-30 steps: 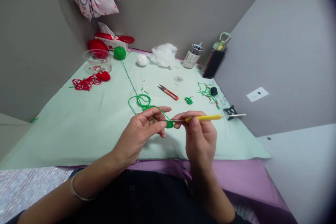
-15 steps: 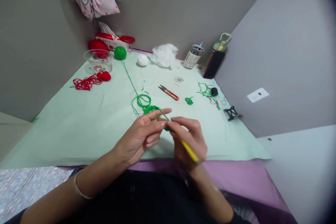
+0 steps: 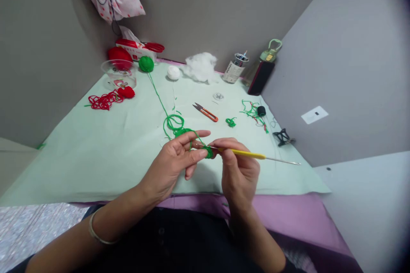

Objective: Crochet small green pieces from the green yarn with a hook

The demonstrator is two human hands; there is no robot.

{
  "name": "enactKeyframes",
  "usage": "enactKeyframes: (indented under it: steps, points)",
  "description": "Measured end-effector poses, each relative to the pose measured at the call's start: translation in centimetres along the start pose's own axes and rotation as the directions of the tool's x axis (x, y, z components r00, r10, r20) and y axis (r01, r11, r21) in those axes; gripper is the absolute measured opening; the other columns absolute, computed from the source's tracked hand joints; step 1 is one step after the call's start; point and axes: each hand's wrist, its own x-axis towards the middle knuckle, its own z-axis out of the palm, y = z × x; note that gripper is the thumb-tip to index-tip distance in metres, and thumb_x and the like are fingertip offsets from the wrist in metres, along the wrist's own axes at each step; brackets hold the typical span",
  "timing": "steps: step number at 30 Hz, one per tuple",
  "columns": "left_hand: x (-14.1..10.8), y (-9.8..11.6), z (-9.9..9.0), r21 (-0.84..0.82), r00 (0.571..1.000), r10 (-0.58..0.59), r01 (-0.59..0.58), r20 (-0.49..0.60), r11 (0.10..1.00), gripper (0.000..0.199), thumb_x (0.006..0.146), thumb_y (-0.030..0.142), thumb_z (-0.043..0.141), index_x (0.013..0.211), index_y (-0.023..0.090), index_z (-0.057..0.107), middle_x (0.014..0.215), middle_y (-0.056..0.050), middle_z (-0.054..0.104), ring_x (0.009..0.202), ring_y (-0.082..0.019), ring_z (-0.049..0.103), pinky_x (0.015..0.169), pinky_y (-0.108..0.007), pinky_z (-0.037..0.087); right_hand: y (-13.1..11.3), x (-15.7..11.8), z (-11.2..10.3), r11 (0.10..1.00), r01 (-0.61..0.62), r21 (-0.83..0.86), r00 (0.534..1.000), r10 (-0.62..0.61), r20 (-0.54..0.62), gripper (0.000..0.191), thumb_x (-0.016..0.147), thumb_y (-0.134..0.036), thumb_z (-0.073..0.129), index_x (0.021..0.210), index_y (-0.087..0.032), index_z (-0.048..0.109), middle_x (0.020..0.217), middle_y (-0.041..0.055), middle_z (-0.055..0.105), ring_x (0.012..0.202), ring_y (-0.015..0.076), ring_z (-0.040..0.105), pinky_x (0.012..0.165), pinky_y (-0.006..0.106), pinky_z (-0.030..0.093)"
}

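My right hand (image 3: 241, 170) grips a crochet hook (image 3: 246, 153) by its yellow handle; the hook lies nearly level, one metal end sticking out to the right. Its other end meets a small green crochet piece (image 3: 208, 152), which my left hand (image 3: 179, 155) pinches between thumb and fingers. Over the raised left index finger runs green yarn (image 3: 175, 123), loosely coiled on the table just beyond. From the coils the strand leads back to a green yarn ball (image 3: 146, 64). My fingers partly hide the crochet piece.
Orange thread snips (image 3: 205, 112) and a small green yarn bundle (image 3: 230, 122) lie beyond my hands. Red yarn (image 3: 105, 100) and a clear plastic tub (image 3: 119, 76) are at left. White stuffing (image 3: 201, 67), a pen can (image 3: 235, 69) and a phone (image 3: 261, 78) line the back.
The crochet hook has swung from pointing down towards me to nearly level, pointing right. My right hand has turned with it, and more of the green crochet piece shows.
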Motion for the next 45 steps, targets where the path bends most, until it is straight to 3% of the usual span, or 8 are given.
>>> enactKeyframes:
  steps: [7, 11, 17, 24, 31, 37, 42, 45]
  points:
    - [-0.3, 0.7, -0.8, -0.113, 0.977, -0.172, 0.186, 0.123, 0.976, 0.041, 0.084, 0.019, 0.085, 0.124, 0.021, 0.078, 0.094, 0.001, 0.060, 0.045, 0.006, 0.029, 0.041, -0.013, 0.023, 0.0, 1.3, -1.1, 0.969, -0.152, 0.195, 0.986, 0.162, -0.032, 0.019, 0.101, -0.034, 0.064, 0.092, -0.023, 0.076, 0.080, 0.0010, 0.072, 0.061, 0.0119, 0.063, 0.058, 0.026, 0.053]
    - [-0.3, 0.4, -0.7, -0.077, 0.985, -0.121, 0.131, 0.127, 0.988, 0.035, 0.083, 0.020, 0.085, 0.118, 0.023, 0.082, 0.094, 0.001, 0.058, 0.048, 0.004, 0.029, 0.042, -0.014, 0.025, 0.2, 1.5, -1.1, 0.945, -0.226, 0.236, 0.974, 0.224, 0.037, 0.021, 0.099, -0.039, 0.067, 0.089, -0.022, 0.074, 0.074, 0.0008, 0.070, 0.055, 0.0112, 0.059, 0.051, 0.024, 0.050]
    - [-0.2, -0.5, -0.2, 0.098, 0.997, 0.063, -0.060, -0.033, 0.993, 0.039, 0.084, 0.023, 0.086, 0.123, 0.026, 0.080, 0.090, 0.001, 0.064, 0.059, -0.004, 0.046, 0.046, -0.015, 0.036, -0.1, 0.1, 0.2, 0.999, -0.009, -0.046, 1.000, 0.010, 0.009, 0.016, 0.103, -0.028, 0.063, 0.104, -0.026, 0.079, 0.097, 0.0045, 0.080, 0.080, 0.0156, 0.070, 0.071, 0.030, 0.058]
    - [-0.1, -0.7, -0.1, 0.064, 0.989, 0.093, -0.086, -0.116, 0.994, 0.051, 0.081, 0.022, 0.089, 0.129, 0.025, 0.076, 0.091, 0.003, 0.064, 0.053, -0.002, 0.043, 0.041, -0.015, 0.032, -0.3, 0.3, 0.5, 0.985, 0.066, -0.158, 0.998, -0.064, 0.017, 0.018, 0.103, -0.022, 0.061, 0.104, -0.024, 0.079, 0.091, 0.0035, 0.075, 0.073, 0.0145, 0.067, 0.063, 0.030, 0.058]
    - [-0.2, -0.4, -0.1, -0.091, 0.997, -0.056, 0.050, -0.057, 0.995, 0.057, 0.081, 0.024, 0.090, 0.135, 0.021, 0.072, 0.073, 0.006, 0.058, 0.045, 0.000, 0.033, 0.040, -0.015, 0.026, 0.9, -1.0, 0.5, 0.686, 0.452, -0.570, 0.874, -0.468, 0.129, 0.037, 0.097, -0.010, 0.067, 0.123, -0.034, 0.077, 0.110, 0.0072, 0.077, 0.095, 0.0223, 0.075, 0.074, 0.038, 0.065]
    - [0.1, -0.1, 0.2, -0.159, 0.991, -0.010, -0.011, -0.134, 0.987, 0.040, 0.078, 0.016, 0.090, 0.117, 0.020, 0.081, 0.080, 0.004, 0.058, 0.049, 0.001, 0.030, 0.042, -0.013, 0.027, 0.3, 0.3, 0.1, 0.956, 0.154, -0.250, 0.984, -0.170, -0.045, 0.022, 0.104, -0.018, 0.056, 0.104, -0.024, 0.078, 0.086, 0.0029, 0.073, 0.071, 0.0154, 0.068, 0.065, 0.032, 0.060]
    - [0.2, -0.6, 0.4, -0.153, 0.995, -0.071, 0.060, -0.068, 0.986, 0.047, 0.077, 0.022, 0.092, 0.122, 0.018, 0.079, 0.071, 0.005, 0.054, 0.051, -0.002, 0.034, 0.044, -0.015, 0.028, 0.9, -0.3, 0.6, 0.767, 0.390, -0.510, 0.906, -0.419, 0.064, 0.026, 0.097, -0.012, 0.067, 0.110, -0.030, 0.080, 0.104, 0.0066, 0.077, 0.096, 0.0221, 0.073, 0.078, 0.038, 0.062]
    - [0.4, -0.4, -0.3, -0.207, 0.992, -0.126, 0.116, -0.033, 0.971, 0.036, 0.080, 0.022, 0.090, 0.113, 0.013, 0.082, 0.067, 0.007, 0.046, 0.048, 0.000, 0.026, 0.043, -0.014, 0.024, 0.7, -0.1, 0.1, 0.873, 0.284, -0.396, 0.941, -0.334, -0.062, 0.023, 0.101, -0.015, 0.062, 0.108, -0.028, 0.079, 0.094, 0.0048, 0.075, 0.082, 0.0186, 0.071, 0.071, 0.035, 0.060]
